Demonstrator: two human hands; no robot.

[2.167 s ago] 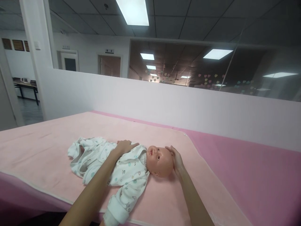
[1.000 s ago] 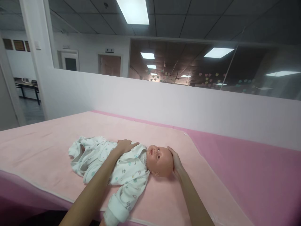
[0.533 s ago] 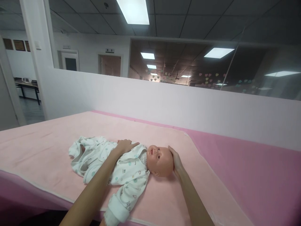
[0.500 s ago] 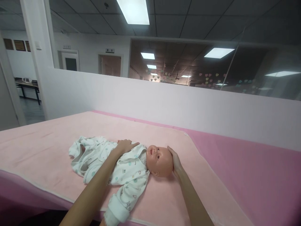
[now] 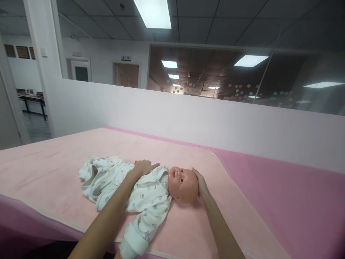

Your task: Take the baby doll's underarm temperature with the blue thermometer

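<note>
A baby doll [image 5: 185, 184] lies on its back on a pale pink sheet [image 5: 188, 230], its head toward the right. It wears a white printed outfit [image 5: 147, 192] whose near sleeve reaches the front edge. My left hand [image 5: 144, 168] lies flat over the doll's chest and far side, fingers stretched out, nothing gripped. Against the crown of the doll's head rests my right hand [image 5: 201, 182], its palm curved along the head and its fingers extended. Part of the right hand's fingers is hidden behind the head.
A darker pink mat [image 5: 283, 187] shows under the sheet on the right. Behind the padded surface runs a low white wall [image 5: 172, 115] with a glass pane [image 5: 215, 72] above it. A doorway at far left shows a table [image 5: 32, 97].
</note>
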